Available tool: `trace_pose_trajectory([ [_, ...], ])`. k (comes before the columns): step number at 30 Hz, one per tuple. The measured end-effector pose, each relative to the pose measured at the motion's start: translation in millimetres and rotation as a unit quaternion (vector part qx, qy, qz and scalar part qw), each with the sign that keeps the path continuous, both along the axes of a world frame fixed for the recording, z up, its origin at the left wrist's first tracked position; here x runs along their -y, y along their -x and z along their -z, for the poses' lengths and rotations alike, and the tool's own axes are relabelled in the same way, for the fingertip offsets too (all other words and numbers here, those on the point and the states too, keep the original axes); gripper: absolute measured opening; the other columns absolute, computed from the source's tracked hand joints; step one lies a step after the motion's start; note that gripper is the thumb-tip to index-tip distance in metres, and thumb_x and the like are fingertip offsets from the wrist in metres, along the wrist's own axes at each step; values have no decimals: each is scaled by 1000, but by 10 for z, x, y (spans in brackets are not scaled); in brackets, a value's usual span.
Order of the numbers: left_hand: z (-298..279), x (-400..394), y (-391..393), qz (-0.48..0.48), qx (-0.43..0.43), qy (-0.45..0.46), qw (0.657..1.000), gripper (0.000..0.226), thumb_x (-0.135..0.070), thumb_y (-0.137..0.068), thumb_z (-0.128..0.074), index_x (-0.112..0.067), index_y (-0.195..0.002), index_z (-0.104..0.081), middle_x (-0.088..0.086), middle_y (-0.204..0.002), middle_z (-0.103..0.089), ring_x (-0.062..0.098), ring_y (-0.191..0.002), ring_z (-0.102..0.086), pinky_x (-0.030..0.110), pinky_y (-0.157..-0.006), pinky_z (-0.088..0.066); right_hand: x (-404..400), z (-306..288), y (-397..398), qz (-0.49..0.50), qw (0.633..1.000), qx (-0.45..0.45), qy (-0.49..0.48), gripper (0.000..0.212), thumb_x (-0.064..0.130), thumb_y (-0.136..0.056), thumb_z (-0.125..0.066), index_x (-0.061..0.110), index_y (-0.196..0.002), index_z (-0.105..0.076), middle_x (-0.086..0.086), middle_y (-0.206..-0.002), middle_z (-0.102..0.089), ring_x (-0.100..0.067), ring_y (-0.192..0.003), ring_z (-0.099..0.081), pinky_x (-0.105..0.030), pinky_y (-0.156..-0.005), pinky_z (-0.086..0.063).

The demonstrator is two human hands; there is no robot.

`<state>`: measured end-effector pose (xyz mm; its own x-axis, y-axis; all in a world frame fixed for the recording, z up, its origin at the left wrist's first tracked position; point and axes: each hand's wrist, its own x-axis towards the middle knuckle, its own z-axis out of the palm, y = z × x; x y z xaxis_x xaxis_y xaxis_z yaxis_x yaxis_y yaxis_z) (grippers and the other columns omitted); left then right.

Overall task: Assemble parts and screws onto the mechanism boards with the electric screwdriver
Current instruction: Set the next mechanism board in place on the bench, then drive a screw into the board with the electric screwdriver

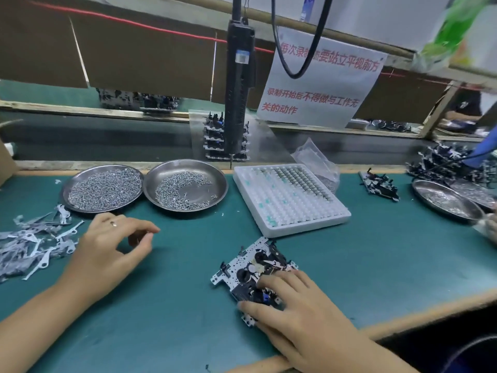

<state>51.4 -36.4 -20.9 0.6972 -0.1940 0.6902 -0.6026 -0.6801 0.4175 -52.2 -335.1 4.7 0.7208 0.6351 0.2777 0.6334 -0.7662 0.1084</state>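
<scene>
1. One board [250,267] lies near the bench's front edge under the right hand [298,310], whose straight fingers press it flat.
2. Left hand [113,246] hovers, fingers loosely curled; whether it pinches a screw, I cannot tell.
3. Next likely: seat a part, then reach the hanging screwdriver [238,84].

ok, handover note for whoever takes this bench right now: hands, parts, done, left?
Left hand: hovers over the mat beside the metal levers, thumb and forefinger nearly closed; can't tell if it pinches anything.
Right hand: fingers flat on the mechanism board, steadying it.
Electric screwdriver hangs untouched above the bench. Screws sit in two steel dishes; white tray holds small parts.
Done: unclear. Left: fit part, drive screws.
</scene>
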Motion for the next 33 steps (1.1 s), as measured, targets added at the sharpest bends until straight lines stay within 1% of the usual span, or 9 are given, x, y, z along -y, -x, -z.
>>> trace_pose_trajectory([
  [6, 60, -2, -39, 1, 25, -6, 1000, 24, -35, -81, -51, -21, -82, -70, -16, -74, -58, -12, -81, -47, 15, -86, -29, 382, 55, 136, 106, 993, 41, 29, 33, 32, -93, -41, 35, -113, -68, -6, -100, -66, -25, -80, -64, -37, -70, -53],
  [8, 75, -14, -56, 0, 23, -8, 1000, 23, -36, -82, -51, -23, -83, -69, -19, -81, -58, -10, -80, -48, 15, -87, -29, 564, 67, 112, 203, 977, 55, 33, 31, 23, -79, -59, 28, -107, -72, -10, -98, -67, -31, -80, -66, -44, -69, -55],
  [10, 97, -21, -79, 2, 23, -24, 999, 25, -36, -83, -51, -21, -83, -70, -20, -68, -56, -6, -74, -49, 19, -88, -30, 757, 14, 28, 341, 936, 12, 83, 57, 14, -58, -79, 25, -114, -70, -18, -108, -65, -37, -98, -65, -55, -77, -53],
  [12, 108, -22, -97, 4, 26, -44, 999, 26, -36, -84, -52, -19, -83, -71, -20, -69, -56, -5, -70, -49, 21, -87, -31, 950, -42, -68, 461, 870, -36, 170, 72, 18, -78, -68, 29, -143, -40, -22, -145, -37, -38, -136, -34, -60, -102, -34],
  [15, 120, -19, -100, 7, 32, -61, 998, 27, -35, -85, -52, -17, -83, -72, -19, -68, -55, -5, -69, -49, 22, -86, -31, 1066, -88, -214, 560, 800, -99, 192, 58, 17, -98, -35, 23, -151, -11, -18, -157, 3, -45, -143, 1, -59, -110, -19],
  [20, 90, 8, -76, -4, 30, -72, 997, 29, -34, -84, -51, -15, -81, -73, -11, -65, -58, -2, -67, -48, 21, -86, -30, 520, -43, -434, 373, 921, -67, 95, 43, 23, -91, -45, 20, -134, -42, -9, -154, -20, -27, -141, -20, -41, -108, -25],
  [23, 42, 45, -40, -5, 25, -85, 996, 31, -33, -84, -50, -14, -81, -73, -9, -63, -59, 3, -64, -47, 24, -83, -31, 3, -15, -502, 195, 981, -11, -10, 23, 16, -88, -53, 11, -107, -63, -12, -128, -55, -30, -114, -53, -38, -89, -45],
  [26, 4, 73, -7, -9, 24, -87, 996, 32, -32, -84, -49, -12, -81, -73, -7, -63, -60, 6, -63, -46, 30, -76, -33, -445, 8, -651, 51, 992, 35, -113, 16, 6, -75, -69, 3, -90, -70, -14, -97, -69, -33, -79, -65, -37, -63, -54],
  [33, -12, 67, -34, -63, 36, -76, 995, 31, -28, -89, -50, -9, -86, -73, -4, -69, -64, 9, -67, -50, 37, -74, -37, -1182, 33, -1188, -60, 978, 26, -198, 22, 9, -78, -64, 5, -98, -72, -9, -66, -64, -31, -56, -62, -34, -42, -45],
])
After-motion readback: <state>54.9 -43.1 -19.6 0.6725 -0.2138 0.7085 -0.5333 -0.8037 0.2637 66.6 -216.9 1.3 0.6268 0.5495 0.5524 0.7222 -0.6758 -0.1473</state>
